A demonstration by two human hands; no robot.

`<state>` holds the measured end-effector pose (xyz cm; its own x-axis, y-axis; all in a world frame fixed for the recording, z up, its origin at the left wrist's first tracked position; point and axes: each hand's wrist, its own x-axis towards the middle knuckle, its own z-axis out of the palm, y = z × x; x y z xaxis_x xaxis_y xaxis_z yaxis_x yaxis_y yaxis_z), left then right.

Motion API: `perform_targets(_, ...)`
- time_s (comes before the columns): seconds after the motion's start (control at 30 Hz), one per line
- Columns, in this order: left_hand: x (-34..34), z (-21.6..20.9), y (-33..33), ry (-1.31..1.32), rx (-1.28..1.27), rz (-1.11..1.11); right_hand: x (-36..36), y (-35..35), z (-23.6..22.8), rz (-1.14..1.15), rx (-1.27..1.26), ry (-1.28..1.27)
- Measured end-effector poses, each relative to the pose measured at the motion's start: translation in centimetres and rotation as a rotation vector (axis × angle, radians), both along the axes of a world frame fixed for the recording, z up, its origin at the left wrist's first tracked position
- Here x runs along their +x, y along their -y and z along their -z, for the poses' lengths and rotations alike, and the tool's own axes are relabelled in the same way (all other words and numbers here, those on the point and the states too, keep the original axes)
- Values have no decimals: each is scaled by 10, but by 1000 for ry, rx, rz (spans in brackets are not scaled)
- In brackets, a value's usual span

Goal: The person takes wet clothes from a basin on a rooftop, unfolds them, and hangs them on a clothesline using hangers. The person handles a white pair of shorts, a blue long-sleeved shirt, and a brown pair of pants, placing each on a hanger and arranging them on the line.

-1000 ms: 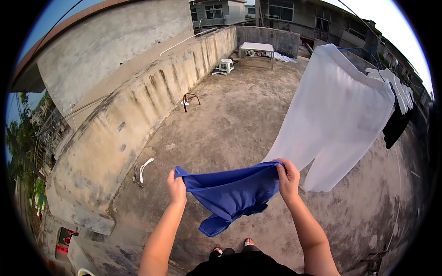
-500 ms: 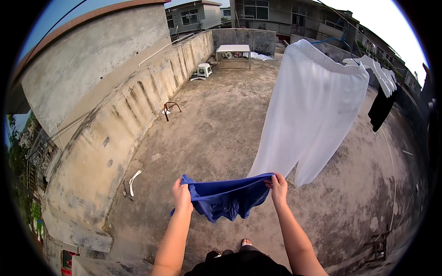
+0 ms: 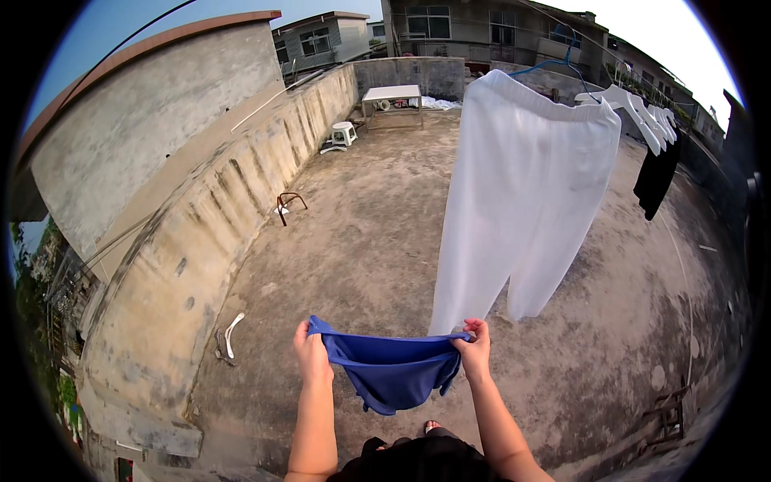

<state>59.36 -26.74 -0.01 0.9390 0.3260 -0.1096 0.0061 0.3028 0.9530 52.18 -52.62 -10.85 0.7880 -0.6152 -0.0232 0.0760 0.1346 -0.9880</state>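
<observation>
My left hand (image 3: 313,353) grips one end of the waistband of a pair of small, dark blue shorts (image 3: 393,377), fingers closed round the cloth. At the waistband's other end my right hand (image 3: 475,347) pinches the fabric, with some fingers raised. Between both hands the waist is stretched wide and sags in the middle, and the lower part hangs in folds. Just beyond my right hand, large white trousers (image 3: 530,185) with an elastic waist hang from a blue hanger (image 3: 554,64); their left leg reaches down near the shorts.
White hangers (image 3: 634,108) and a black garment (image 3: 658,177) hang at the right. A stained low wall (image 3: 185,273) runs along the left. On the concrete floor lie a white hanger piece (image 3: 233,333) and a brown metal frame (image 3: 289,205). Farther off stand a white stool (image 3: 344,132) and table (image 3: 392,92).
Both hands have moved slightly down with the shorts, and the right one a little left. The shorts' lower part has swung and hangs narrower. The whole view has shifted slightly.
</observation>
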Motion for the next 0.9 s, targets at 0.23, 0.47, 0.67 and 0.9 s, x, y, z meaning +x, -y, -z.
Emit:
perform_targets(0.23, -7, 10, 10, 50, 31, 63, -70, 45, -39, -82, 48, 285)
perform_targets(0.47, -34, -16, 53, 30, 11, 249, -130, 50, -85, 174, -1126, -288)
perform_targets(0.67, -55, -1, 89, 35, 36, 474, -189, 55, -91, 292, -1298, -595)
perform_targets(0.9, -64, 24, 141, 135, 398, 665, -250, 88, -122, 723, -1355, -353)
